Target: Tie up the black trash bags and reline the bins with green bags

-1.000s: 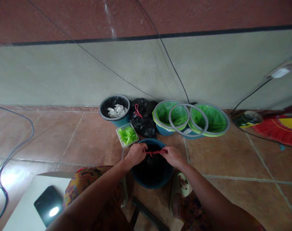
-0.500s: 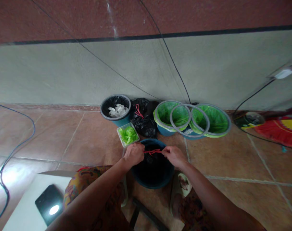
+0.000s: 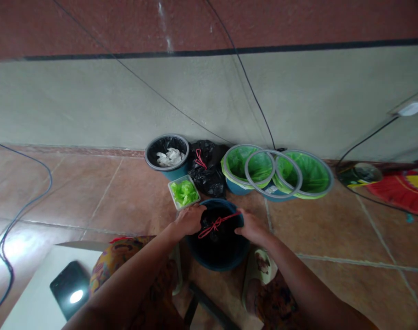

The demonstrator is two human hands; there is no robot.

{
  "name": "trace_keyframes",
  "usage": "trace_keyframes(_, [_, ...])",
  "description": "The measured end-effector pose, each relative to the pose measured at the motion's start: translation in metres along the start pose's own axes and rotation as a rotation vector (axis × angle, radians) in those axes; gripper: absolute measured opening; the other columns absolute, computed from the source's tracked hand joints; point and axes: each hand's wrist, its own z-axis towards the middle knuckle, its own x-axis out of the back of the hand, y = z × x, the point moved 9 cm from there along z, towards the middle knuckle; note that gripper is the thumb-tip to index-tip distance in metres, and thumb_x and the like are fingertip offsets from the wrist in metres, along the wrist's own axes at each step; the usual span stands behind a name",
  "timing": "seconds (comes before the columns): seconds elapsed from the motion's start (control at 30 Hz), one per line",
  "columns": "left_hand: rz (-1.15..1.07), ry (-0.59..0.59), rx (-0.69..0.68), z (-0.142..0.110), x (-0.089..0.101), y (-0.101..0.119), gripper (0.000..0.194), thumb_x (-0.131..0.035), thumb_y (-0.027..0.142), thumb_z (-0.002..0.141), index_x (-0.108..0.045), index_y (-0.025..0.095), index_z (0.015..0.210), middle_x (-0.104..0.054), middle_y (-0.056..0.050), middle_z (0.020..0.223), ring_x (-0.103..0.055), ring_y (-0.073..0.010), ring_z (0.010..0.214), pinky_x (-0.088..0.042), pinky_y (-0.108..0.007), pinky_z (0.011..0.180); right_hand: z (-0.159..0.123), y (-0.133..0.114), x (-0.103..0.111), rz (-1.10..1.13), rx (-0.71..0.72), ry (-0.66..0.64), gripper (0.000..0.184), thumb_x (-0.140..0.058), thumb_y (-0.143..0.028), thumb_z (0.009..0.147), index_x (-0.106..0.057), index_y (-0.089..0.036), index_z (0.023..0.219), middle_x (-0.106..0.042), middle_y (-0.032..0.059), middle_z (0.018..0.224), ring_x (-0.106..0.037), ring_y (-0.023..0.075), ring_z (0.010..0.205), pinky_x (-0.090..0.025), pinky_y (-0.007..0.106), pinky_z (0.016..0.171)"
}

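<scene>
Between my feet stands a dark blue bin [image 3: 217, 266] with a black plastic bag [image 3: 215, 247] inside. A red tie string [image 3: 215, 224], knotted in a bow, lies over the gathered bag, with one loop to the left. Over the bin's left rim is my left hand [image 3: 190, 219], its fingers loosely spread and holding nothing visible. My right hand [image 3: 252, 225] sits at the right rim, thumb and fingers apart. The string's right end reaches up to its fingertips. The bag's lower part is lost in shadow.
Along the wall stand a bin with white crumpled plastic [image 3: 170, 157], a tied black bag [image 3: 209, 172] and two green-lined bins [image 3: 307, 172]. A loose grey ring [image 3: 273, 195] overlaps them. A tray of green plastic [image 3: 184, 192] sits close by. A phone [image 3: 71, 288] lies at lower left.
Both hands have let go of the taut red string, opened and moved out to the bin's sides. The string's bow now lies slack and slanted, its left loop dropped lower.
</scene>
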Motion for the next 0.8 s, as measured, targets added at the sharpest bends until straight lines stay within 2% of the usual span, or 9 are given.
trace_keyframes(0.17, [0.034, -0.074, -0.051, -0.001, -0.012, 0.009, 0.049, -0.064, 0.014, 0.070, -0.063, 0.017, 0.118, -0.066, -0.015, 0.115, -0.063, -0.0325, 0.106, -0.051, -0.039, 0.090, -0.009, -0.027, -0.028, -0.070, 0.113, -0.077, 0.107, -0.079, -0.023, 0.058, -0.026, -0.011, 0.151, -0.037, 0.0223, 0.150, -0.051, 0.0317, 0.127, -0.042, 0.039, 0.101])
trace_keyframes(0.23, [0.062, -0.132, -0.075, -0.003, -0.025, 0.017, 0.051, -0.069, 0.026, 0.070, -0.062, 0.015, 0.119, -0.065, -0.017, 0.116, -0.063, -0.0351, 0.106, -0.052, -0.042, 0.090, -0.014, -0.039, -0.046, -0.097, 0.135, -0.140, 0.112, -0.081, -0.025, 0.058, -0.021, -0.011, 0.153, -0.035, 0.0222, 0.150, -0.050, 0.0318, 0.128, -0.042, 0.038, 0.102])
trace_keyframes(0.3, [0.092, -0.200, -0.071, -0.004, -0.040, 0.022, 0.051, -0.067, 0.035, 0.075, -0.061, 0.013, 0.121, -0.066, -0.019, 0.117, -0.065, -0.0363, 0.105, -0.053, -0.044, 0.088, -0.017, -0.047, -0.063, -0.140, 0.134, -0.186, 0.112, -0.080, -0.027, 0.061, -0.018, -0.011, 0.153, -0.040, 0.0221, 0.148, -0.053, 0.0315, 0.126, -0.043, 0.038, 0.099])
trace_keyframes(0.37, [0.108, -0.250, -0.043, -0.004, -0.051, 0.025, 0.041, -0.058, 0.033, 0.083, -0.064, 0.010, 0.116, -0.069, -0.020, 0.112, -0.067, -0.0357, 0.102, -0.055, -0.044, 0.085, -0.017, -0.050, -0.075, -0.189, 0.136, -0.205, 0.099, -0.075, -0.028, 0.070, -0.023, -0.008, 0.152, -0.047, 0.0222, 0.142, -0.056, 0.0308, 0.122, -0.044, 0.037, 0.097])
trace_keyframes(0.47, [0.112, -0.248, -0.021, -0.001, -0.059, 0.028, 0.031, -0.053, 0.027, 0.086, -0.070, 0.009, 0.104, -0.072, -0.019, 0.103, -0.069, -0.0344, 0.100, -0.056, -0.041, 0.083, -0.012, -0.053, -0.084, -0.244, 0.161, -0.215, 0.051, -0.054, -0.026, 0.087, -0.048, -0.006, 0.134, -0.063, 0.0198, 0.123, -0.062, 0.0298, 0.113, -0.044, 0.036, 0.091])
trace_keyframes(0.53, [0.101, -0.217, -0.014, 0.001, -0.059, 0.030, 0.029, -0.056, 0.027, 0.084, -0.071, 0.010, 0.101, -0.073, -0.019, 0.102, -0.069, -0.0341, 0.101, -0.056, -0.040, 0.083, -0.006, -0.052, -0.083, -0.264, 0.158, -0.205, 0.033, -0.040, -0.020, 0.092, -0.060, -0.009, 0.117, -0.070, 0.0172, 0.110, -0.066, 0.0288, 0.106, -0.045, 0.035, 0.085])
trace_keyframes(0.63, [0.054, -0.154, -0.005, 0.002, -0.052, 0.030, 0.027, -0.052, 0.024, 0.084, -0.072, 0.011, 0.097, -0.073, -0.019, 0.099, -0.070, -0.0324, 0.098, -0.056, -0.038, 0.081, 0.001, -0.051, -0.073, -0.238, 0.152, -0.149, 0.032, -0.035, -0.014, 0.090, -0.064, -0.014, 0.104, -0.073, 0.0141, 0.102, -0.068, 0.0251, 0.097, -0.044, 0.031, 0.078])
trace_keyframes(0.7, [-0.014, -0.064, -0.035, 0.001, -0.039, 0.034, 0.026, -0.049, 0.022, 0.085, -0.072, 0.012, 0.093, -0.074, -0.017, 0.096, -0.070, -0.0299, 0.096, -0.055, -0.036, 0.082, 0.003, -0.054, -0.061, -0.169, 0.186, -0.100, 0.031, -0.036, -0.012, 0.088, -0.065, -0.015, 0.098, -0.074, 0.0128, 0.098, -0.068, 0.0227, 0.093, -0.044, 0.029, 0.078])
trace_keyframes(0.8, [-0.176, 0.119, -0.100, -0.002, -0.006, 0.040, 0.022, -0.050, 0.024, 0.085, -0.070, 0.016, 0.090, -0.074, -0.011, 0.090, -0.070, -0.0244, 0.089, -0.053, -0.032, 0.080, 0.005, -0.055, -0.037, 0.025, 0.252, -0.006, 0.031, -0.037, -0.014, 0.085, -0.067, -0.018, 0.095, -0.074, 0.0110, 0.100, -0.067, 0.0219, 0.099, -0.047, 0.030, 0.087])
